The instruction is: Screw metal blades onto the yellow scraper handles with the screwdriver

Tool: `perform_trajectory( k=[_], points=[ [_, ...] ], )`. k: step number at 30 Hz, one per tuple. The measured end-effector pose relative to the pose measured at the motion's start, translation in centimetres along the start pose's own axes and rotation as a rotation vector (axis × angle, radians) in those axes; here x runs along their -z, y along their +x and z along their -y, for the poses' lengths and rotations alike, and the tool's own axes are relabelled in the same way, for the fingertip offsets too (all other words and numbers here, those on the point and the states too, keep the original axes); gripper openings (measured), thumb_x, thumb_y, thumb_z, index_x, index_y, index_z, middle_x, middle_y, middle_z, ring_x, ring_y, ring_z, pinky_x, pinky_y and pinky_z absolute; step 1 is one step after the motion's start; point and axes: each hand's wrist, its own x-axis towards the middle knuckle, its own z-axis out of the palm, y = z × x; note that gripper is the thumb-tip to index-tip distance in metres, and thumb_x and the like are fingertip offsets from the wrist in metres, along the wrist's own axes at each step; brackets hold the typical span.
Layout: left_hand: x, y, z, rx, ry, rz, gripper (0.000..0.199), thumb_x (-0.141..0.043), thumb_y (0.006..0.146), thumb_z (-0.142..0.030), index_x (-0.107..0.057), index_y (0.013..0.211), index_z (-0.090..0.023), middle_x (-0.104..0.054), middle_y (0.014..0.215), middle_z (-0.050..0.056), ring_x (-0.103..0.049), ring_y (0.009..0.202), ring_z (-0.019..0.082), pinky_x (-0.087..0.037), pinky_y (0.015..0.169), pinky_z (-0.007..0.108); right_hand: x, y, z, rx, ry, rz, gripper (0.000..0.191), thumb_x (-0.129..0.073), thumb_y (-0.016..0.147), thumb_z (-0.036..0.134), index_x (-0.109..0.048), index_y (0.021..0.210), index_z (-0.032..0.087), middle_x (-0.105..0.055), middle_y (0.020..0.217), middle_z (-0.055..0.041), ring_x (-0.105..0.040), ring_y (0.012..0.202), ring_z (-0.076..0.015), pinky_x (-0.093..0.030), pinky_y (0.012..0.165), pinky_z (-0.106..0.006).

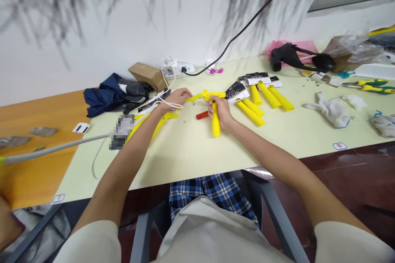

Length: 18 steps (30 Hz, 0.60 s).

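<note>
Nearby, a red piece (201, 115) just beside the right hand (221, 111).

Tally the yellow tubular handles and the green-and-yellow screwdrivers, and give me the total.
Loose yellow tubular handles: 5
Yellow tubular handle in the right hand: 1
Green-and-yellow screwdrivers: 2
Total: 8
</note>
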Motion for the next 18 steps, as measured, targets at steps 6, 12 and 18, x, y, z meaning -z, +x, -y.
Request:
perform_trajectory(
  k=[6, 12, 18],
  points=[
    [1.7, 0.7, -0.7, -0.116, 0.218, 0.238, 0.031, -0.081, 0.079, -0.041, -0.084, 0.097, -0.016, -0.034, 0.059, -0.008, -0.03, 0.057, 0.013, -0.021, 0.061, 0.03, 0.2, 0.0, 0.0, -0.012, 0.009, 0.028, 0.025, -0.076, 0.096, 0.028, -0.056, 0.083, 0.022, -0.059, 0.072, 0.0031, -0.042, 0.045, -0.0084, -0.042, 0.035, -0.024],
    [1.6, 1.7, 0.1, -0.074, 0.237, 0.253, 0.034, -0.081, 0.081, -0.048, -0.083, 0.095, -0.016, -0.034, 0.058, -0.007, -0.031, 0.057, 0.014, -0.024, 0.061, 0.031, 0.5, 0.2, -0.3, -0.033, -0.012, 0.055, 0.031, -0.08, 0.098, 0.036, -0.059, 0.081, 0.021, -0.055, 0.063, 0.0035, -0.043, 0.043, -0.0101, -0.041, 0.035, -0.025],
    [1.8, 1.8, 0.7, -0.025, 0.235, 0.223, 0.034, -0.08, 0.079, -0.05, -0.079, 0.093, -0.019, -0.037, 0.058, -0.007, -0.033, 0.058, 0.015, -0.024, 0.061, 0.03, 0.2, -0.1, -0.3, -0.039, -0.014, 0.065, 0.027, -0.074, 0.1, 0.029, -0.058, 0.08, 0.02, -0.06, 0.072, 0.0019, -0.042, 0.044, -0.0081, -0.041, 0.035, -0.024]
  ],
)
